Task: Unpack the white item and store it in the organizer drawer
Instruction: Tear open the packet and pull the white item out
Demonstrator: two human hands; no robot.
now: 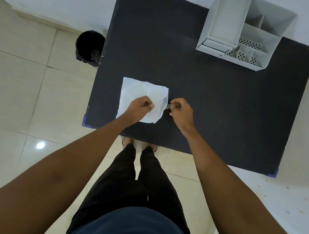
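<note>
A flat white packet (143,91) lies on the black table (220,106) near its front left corner; a round shape shows faintly through it. My left hand (141,106) rests on the packet's lower right part, fingers curled, pinching it. My right hand (180,111) is just to the right of the packet, fingers pinched on the packet's clear right edge flap. The white organizer (247,28) stands at the table's far right, with a small drawer (215,45) at its front left, shut.
A black bin (90,47) stands on the tiled floor beside the table's left edge. The organizer has several open compartments, some with perforated bottoms. My legs stand at the table's front edge. A white wall runs behind the table.
</note>
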